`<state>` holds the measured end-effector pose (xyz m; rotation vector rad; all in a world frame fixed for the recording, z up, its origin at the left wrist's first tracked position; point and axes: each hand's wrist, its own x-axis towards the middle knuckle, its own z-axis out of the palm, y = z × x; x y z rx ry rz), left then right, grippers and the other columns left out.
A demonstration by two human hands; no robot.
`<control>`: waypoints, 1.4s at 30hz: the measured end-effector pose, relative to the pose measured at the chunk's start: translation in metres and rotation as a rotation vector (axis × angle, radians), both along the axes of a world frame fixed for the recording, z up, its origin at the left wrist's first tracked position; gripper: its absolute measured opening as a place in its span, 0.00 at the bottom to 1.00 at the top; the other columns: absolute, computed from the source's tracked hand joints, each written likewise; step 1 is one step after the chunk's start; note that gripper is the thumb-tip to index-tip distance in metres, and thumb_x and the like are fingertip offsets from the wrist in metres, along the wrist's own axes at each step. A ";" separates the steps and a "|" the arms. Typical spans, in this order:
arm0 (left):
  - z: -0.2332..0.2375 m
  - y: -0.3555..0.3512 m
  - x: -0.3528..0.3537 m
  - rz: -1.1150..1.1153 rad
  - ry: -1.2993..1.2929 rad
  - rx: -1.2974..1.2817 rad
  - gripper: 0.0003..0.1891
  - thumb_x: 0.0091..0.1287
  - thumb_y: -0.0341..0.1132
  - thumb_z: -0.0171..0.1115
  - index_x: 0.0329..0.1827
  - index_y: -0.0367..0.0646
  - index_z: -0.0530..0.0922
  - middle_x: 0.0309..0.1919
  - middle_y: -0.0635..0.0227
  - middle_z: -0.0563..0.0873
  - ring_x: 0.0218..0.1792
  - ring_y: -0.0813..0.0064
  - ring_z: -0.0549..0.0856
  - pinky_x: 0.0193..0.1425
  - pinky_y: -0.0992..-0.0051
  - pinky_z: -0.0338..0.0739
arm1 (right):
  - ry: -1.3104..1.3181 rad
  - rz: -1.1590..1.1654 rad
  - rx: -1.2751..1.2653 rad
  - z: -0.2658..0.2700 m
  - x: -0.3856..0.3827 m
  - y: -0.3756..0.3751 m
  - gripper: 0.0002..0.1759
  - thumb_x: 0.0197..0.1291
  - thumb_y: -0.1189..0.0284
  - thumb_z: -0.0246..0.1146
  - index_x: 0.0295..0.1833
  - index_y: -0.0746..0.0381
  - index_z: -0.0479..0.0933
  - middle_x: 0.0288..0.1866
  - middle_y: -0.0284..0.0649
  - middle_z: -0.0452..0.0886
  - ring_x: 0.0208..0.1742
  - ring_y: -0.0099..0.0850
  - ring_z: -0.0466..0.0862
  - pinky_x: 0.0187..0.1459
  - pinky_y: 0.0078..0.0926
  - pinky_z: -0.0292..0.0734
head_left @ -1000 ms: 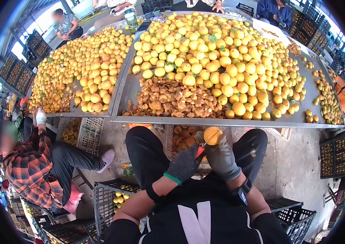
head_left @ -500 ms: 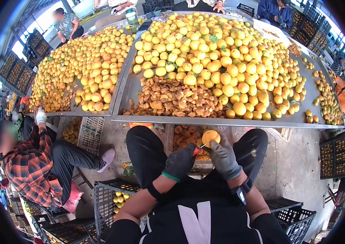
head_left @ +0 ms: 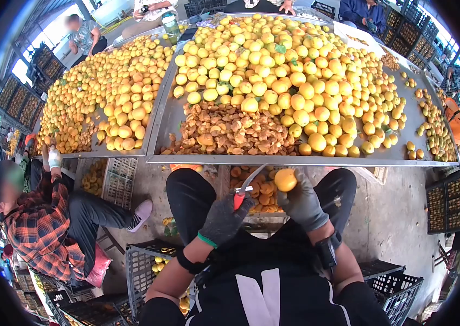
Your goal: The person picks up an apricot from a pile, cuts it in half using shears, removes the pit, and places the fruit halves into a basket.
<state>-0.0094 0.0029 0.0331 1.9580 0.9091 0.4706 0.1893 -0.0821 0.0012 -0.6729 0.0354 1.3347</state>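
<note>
My left hand [head_left: 223, 218], in a dark glove with a green cuff, is closed around the red handle of a curved knife [head_left: 251, 178]; its blade points up and to the right. A whole yellow-orange apricot [head_left: 285, 180] is gripped in the gloved fingers of my right hand [head_left: 304, 205]. Blade and fruit are a little apart. Below both hands, between my knees, a crate holds orange apricot halves [head_left: 264, 199]. In front, a metal table [head_left: 295, 160] carries a heap of whole apricots [head_left: 273, 65] and a pile of brown pits or scraps [head_left: 235, 130].
At my left sits a person in a plaid shirt [head_left: 42, 231], near a second fruit-covered table [head_left: 151, 117]. Black crates stand by my left side [head_left: 137, 271] and right side [head_left: 395, 296]. More people are across the tables. Stacked crates [head_left: 447, 201] stand to the right.
The knife has come away from the apricot, and its blade now shows in full. My hands have moved slightly apart, each keeping its hold.
</note>
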 end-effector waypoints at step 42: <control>0.039 0.011 0.030 -0.352 0.121 0.486 0.42 0.41 0.56 0.78 0.60 0.49 0.76 0.46 0.57 0.83 0.40 0.54 0.86 0.44 0.64 0.82 | -1.443 0.264 0.132 0.056 -0.024 -0.008 0.33 0.42 0.64 0.77 0.51 0.66 0.71 0.48 0.51 0.77 0.50 0.49 0.80 0.54 0.36 0.74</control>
